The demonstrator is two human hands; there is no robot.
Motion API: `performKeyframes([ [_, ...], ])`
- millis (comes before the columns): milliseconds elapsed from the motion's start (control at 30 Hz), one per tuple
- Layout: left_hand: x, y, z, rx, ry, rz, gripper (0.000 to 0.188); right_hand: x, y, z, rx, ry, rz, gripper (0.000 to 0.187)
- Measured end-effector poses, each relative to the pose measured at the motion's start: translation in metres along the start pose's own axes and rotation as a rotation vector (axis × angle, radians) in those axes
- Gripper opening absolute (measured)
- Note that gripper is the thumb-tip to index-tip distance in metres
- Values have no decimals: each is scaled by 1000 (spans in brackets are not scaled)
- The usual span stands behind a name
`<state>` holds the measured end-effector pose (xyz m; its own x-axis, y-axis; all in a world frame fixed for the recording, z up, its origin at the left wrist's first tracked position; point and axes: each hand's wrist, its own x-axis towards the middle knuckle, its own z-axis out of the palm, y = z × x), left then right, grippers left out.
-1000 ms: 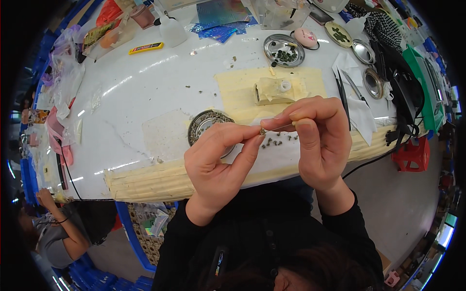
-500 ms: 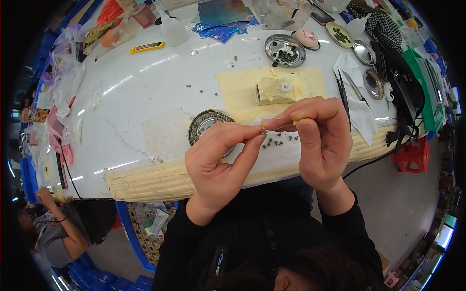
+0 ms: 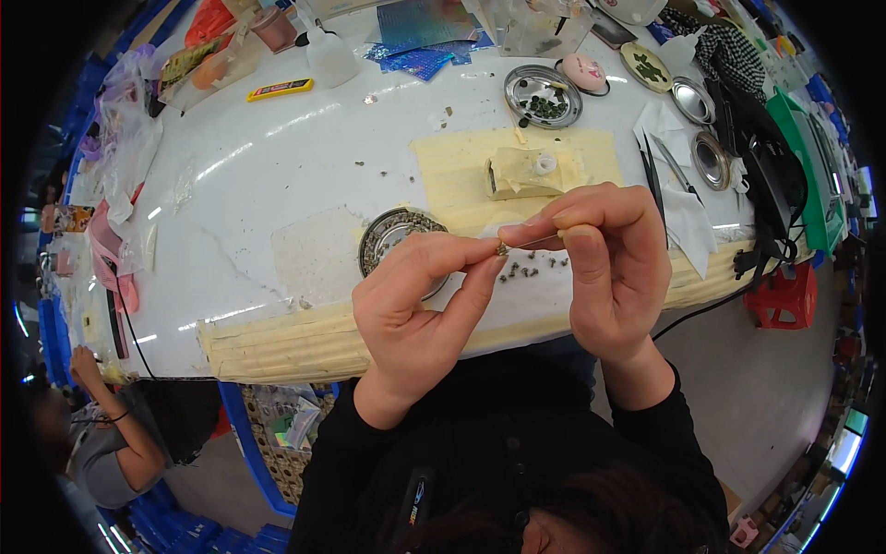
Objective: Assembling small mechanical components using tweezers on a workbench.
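Note:
Between the thumb and forefinger of my left hand point(image 3: 415, 309) is a small metallic piece point(image 3: 501, 249), pinched over the near part of the table. My right hand point(image 3: 616, 268) pinches a thin needle-like tool point(image 3: 546, 239), its tip reaching toward that piece; the forefinger hides part of it. Several similar small pieces point(image 3: 531, 270) lie on white paper below the hands. Partly behind my left hand stands a round metal dish point(image 3: 374, 242) full of such pieces. A tape-covered block point(image 3: 521, 174) with a small white cup on it sits beyond my hands.
Another metal dish point(image 3: 568, 115) holds dark green bits farther back. Tweezers point(image 3: 678, 164) lie on white tissue at the right. A yellow-cased knife point(image 3: 280, 90) and a white squeeze bottle point(image 3: 329, 60) are at the back left. A person's arm point(image 3: 115, 411) shows at the far left.
Both of my hands stay almost still, with the needle-like tool against or near the small piece. At the far left, the other person's hand has risen slightly.

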<state>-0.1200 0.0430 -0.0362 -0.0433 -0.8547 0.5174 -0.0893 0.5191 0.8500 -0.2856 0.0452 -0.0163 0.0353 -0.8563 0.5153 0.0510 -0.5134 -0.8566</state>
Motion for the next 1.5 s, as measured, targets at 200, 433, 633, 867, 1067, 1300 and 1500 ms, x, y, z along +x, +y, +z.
performKeyframes([
  [200,0,-1,0,0,-2,15,16,8,0,-4,66,159,-42,14],
  [433,0,-1,1,4,25,42,17,32,25,-30,-809,154,-280,6],
  [633,-1,0,2,144,59,167,22,25,13,-24,-926,62,-251,12],
  [867,0,-1,7,313,58,393,27,-5,0,-5,-76,-105,264,9],
  [1067,1,-2,6,330,27,379,27,-1,-3,-9,-304,-129,85,9],
  [1300,3,-4,3,167,-24,265,27,-8,-3,-5,99,-81,422,8],
  [1500,3,-2,0,131,-68,262,27,-7,-7,-7,59,-119,384,6],
])
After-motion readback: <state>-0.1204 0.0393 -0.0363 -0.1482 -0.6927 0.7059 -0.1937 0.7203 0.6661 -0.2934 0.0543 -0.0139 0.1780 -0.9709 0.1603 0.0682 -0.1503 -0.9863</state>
